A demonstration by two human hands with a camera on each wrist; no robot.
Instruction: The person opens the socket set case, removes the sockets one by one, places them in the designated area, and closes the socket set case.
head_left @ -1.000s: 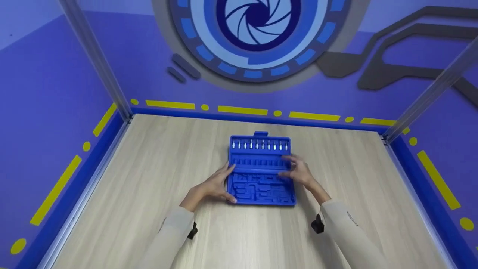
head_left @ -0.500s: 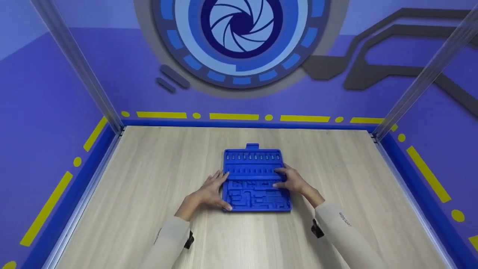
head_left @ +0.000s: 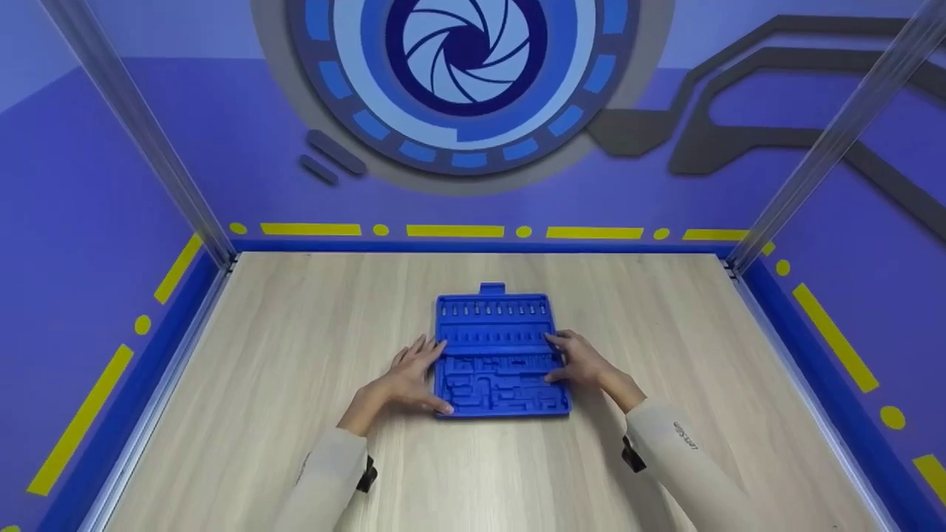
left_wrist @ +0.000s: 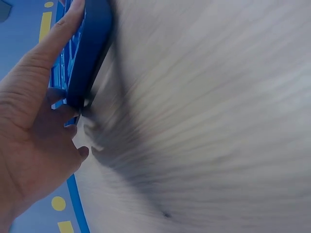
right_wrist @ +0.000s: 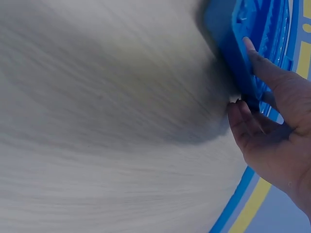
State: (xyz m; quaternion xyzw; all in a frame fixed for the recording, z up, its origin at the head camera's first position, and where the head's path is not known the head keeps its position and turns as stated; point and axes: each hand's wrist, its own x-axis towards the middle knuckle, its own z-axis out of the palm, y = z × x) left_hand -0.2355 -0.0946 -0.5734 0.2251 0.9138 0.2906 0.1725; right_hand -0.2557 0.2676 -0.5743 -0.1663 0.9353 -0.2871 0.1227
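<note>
Tabletop (head_left: pixel 325 303) | open blue case (head_left: pixel 494 349) | right hand (head_left: pixel 582 362) shifted toward case's right edge

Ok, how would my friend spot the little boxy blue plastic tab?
On the pale wood-grained table, find the open blue plastic case between the bare left hand and bare right hand. Look at the middle of the case's far side: the small rectangular blue tab is the only part sticking out past the outline.
</note>
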